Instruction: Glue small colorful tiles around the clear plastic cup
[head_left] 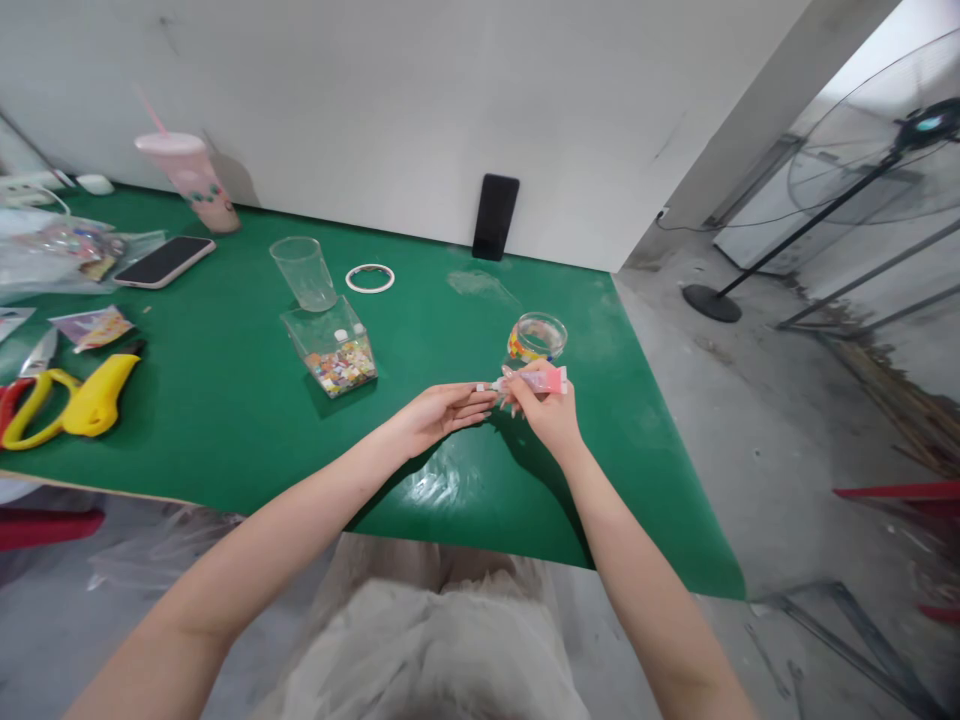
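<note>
My right hand is closed around a small pink tube, whose white tip points left. My left hand lies beside it with fingers stretched out toward the tube's tip, the fingertips nearly touching it; whether a tiny piece sits on them I cannot make out. Just behind both hands stands a small round clear dish with coloured bits inside. A clear square box of colourful small pieces sits to the left on the green table.
A clear plastic cup, a white ring, a black phone leaning on the wall, a pink tumbler, a phone, yellow scissors and packets lie on the left. A standing fan is at right.
</note>
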